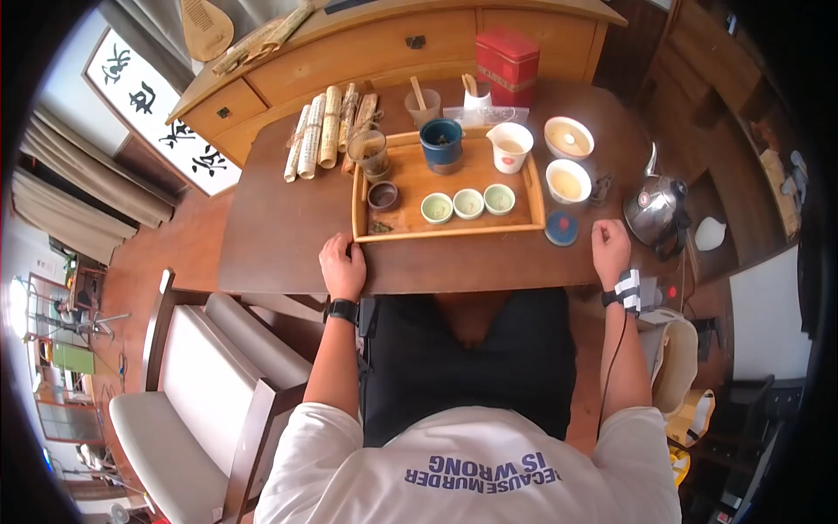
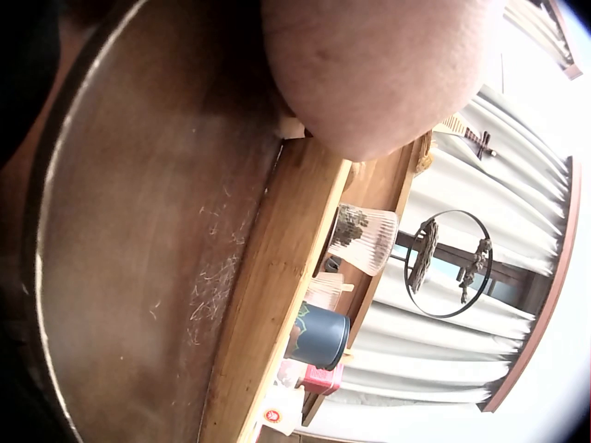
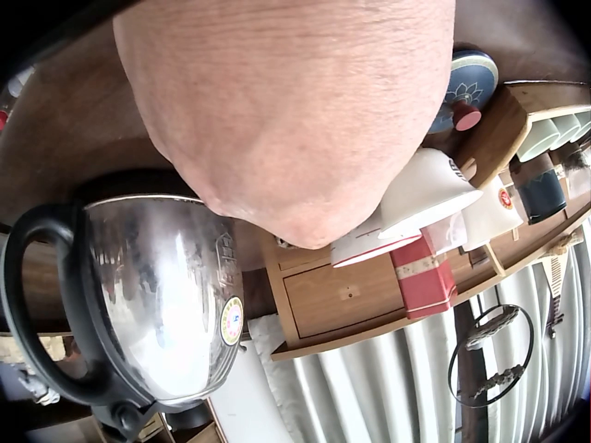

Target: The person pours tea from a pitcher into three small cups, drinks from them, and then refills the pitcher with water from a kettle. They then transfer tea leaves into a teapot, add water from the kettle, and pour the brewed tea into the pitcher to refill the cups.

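Observation:
My left hand [image 1: 342, 266] rests on the dark table by the near left corner of the wooden tray [image 1: 454, 232], its fingertips right at that corner. On the tray stand three pale green cups [image 1: 468, 203], a blue lidless cup [image 1: 442, 144], a white pitcher [image 1: 511, 148], a ribbed glass [image 1: 370, 155] with dark leaves and a small brown cup [image 1: 382, 196]. My right hand [image 1: 610, 249] lies on the table with loosely curled fingers and nothing visible in it. It sits between a round blue lid [image 1: 561, 229] and a steel kettle [image 1: 656, 212].
Two white bowls [image 1: 569, 181] with pale liquid stand right of the tray. Rolled bamboo scrolls [image 1: 330, 127] lie at the back left. A red tin [image 1: 507, 67] stands at the back, before a wooden cabinet [image 1: 349, 65]. A pale chair [image 1: 205, 367] is on my left.

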`<state>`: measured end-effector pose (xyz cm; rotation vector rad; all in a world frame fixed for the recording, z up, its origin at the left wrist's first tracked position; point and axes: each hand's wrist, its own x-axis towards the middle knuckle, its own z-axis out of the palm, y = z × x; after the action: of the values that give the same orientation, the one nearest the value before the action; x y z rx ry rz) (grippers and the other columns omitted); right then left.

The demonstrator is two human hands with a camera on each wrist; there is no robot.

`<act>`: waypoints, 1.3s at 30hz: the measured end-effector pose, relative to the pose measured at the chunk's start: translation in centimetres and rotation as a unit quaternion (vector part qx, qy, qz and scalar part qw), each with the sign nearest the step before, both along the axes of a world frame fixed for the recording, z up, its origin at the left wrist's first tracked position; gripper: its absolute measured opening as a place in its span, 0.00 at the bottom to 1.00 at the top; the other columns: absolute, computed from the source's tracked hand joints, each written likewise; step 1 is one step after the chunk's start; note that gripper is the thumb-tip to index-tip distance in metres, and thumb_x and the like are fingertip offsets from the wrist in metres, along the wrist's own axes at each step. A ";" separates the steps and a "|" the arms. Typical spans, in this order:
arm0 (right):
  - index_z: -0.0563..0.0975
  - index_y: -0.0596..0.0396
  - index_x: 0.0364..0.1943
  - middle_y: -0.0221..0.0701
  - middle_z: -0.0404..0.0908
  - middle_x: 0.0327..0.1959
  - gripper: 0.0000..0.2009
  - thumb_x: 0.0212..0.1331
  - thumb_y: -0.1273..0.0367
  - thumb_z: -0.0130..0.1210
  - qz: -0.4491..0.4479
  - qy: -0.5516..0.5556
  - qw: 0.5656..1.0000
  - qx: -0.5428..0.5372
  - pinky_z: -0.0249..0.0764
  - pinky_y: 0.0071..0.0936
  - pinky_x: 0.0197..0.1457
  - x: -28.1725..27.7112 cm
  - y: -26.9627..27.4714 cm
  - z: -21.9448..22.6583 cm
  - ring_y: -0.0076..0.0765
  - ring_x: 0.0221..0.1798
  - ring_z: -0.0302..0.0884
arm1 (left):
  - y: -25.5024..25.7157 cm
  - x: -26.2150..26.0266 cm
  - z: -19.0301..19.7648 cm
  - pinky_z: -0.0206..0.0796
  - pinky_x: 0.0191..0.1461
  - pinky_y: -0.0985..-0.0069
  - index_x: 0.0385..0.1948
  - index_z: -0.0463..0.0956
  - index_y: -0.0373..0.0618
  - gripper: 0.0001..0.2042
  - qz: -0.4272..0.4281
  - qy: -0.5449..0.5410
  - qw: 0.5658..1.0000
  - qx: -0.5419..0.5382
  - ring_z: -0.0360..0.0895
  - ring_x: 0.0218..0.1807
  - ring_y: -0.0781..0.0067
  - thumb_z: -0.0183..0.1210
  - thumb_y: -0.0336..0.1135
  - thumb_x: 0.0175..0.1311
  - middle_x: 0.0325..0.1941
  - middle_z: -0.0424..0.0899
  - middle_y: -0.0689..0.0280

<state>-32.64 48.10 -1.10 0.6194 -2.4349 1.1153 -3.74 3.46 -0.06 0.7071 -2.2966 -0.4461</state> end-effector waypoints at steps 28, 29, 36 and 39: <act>0.82 0.60 0.35 0.39 0.82 0.34 0.03 0.63 0.74 0.62 0.004 0.007 1.000 -0.007 0.77 0.38 0.42 0.1 0.0 0.0 0.46 0.36 0.81 | 0.1 -0.1 -0.4 0.71 0.58 0.53 0.37 0.82 0.39 0.05 -0.005 0.023 1.000 -0.021 0.81 0.50 0.43 0.61 0.27 0.62 0.41 0.85 0.51; 0.82 0.60 0.35 0.39 0.82 0.34 0.03 0.63 0.74 0.62 0.005 0.006 1.000 -0.009 0.77 0.38 0.42 0.1 0.0 0.0 0.46 0.36 0.81 | 0.2 0.0 -0.1 0.71 0.59 0.54 0.37 0.82 0.39 0.05 -0.003 0.011 1.000 -0.015 0.81 0.51 0.43 0.62 0.27 0.62 0.42 0.86 0.51; 0.82 0.60 0.35 0.39 0.82 0.34 0.03 0.63 0.74 0.62 0.004 0.006 1.000 -0.005 0.76 0.39 0.43 0.1 0.0 0.0 0.47 0.37 0.81 | 0.1 0.0 -0.4 0.70 0.63 0.55 0.39 0.84 0.40 0.07 0.006 0.006 1.000 -0.012 0.82 0.54 0.45 0.62 0.28 0.62 0.46 0.88 0.52; 0.82 0.60 0.35 0.39 0.82 0.34 0.03 0.63 0.74 0.62 0.003 0.004 1.000 -0.006 0.76 0.39 0.43 0.2 0.0 0.1 0.47 0.38 0.81 | -0.2 -0.1 -1.0 0.71 0.62 0.55 0.39 0.84 0.40 0.06 0.009 0.014 1.000 -0.024 0.82 0.53 0.45 0.62 0.28 0.62 0.44 0.87 0.52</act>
<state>-32.47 48.07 -1.04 0.6267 -2.4192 1.1266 -3.82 3.24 -1.05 0.6935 -2.2655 -0.3888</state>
